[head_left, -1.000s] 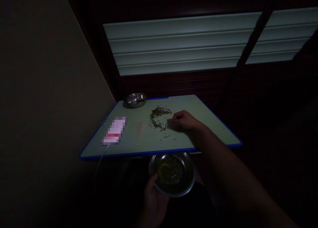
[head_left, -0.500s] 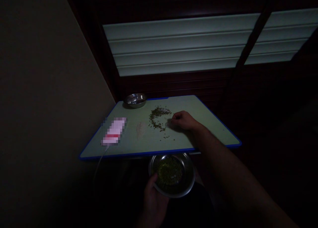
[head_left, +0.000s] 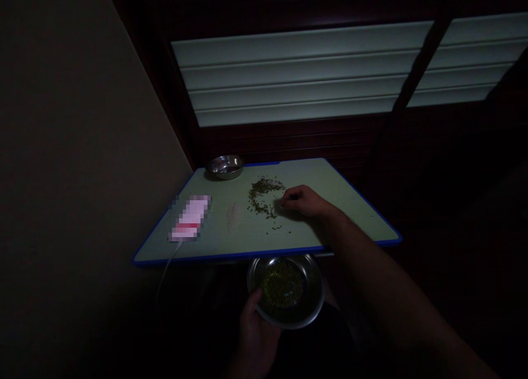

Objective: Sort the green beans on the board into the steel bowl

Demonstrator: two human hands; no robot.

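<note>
Below the table's front edge, my left hand (head_left: 258,329) grips the near left rim of a steel bowl (head_left: 311,307), thumb over the rim. Many small green beans or seeds (head_left: 282,284) lie in this bowl. My right hand (head_left: 303,200) is over the table with its fingers pinched together, just right of a scattered pile of small dark green beans (head_left: 259,189). Something pale and small shows at its fingertips, too dim to make out. Whitish grains (head_left: 274,185) are mixed into the pile's far right side. A separate patch of white grains (head_left: 233,217) lies to the left.
The pale table (head_left: 346,225) has a blue rim. A second steel bowl (head_left: 225,168) stands at its back left corner. A phone (head_left: 190,218) with a white cable (head_left: 165,269) lies at the left. Behind are dark wooden doors with pale slats (head_left: 297,73); a wall (head_left: 91,120) is at left.
My right hand has shifted slightly left toward the beans, its fingers still together. My left hand and the bowl in it have hardly moved.
</note>
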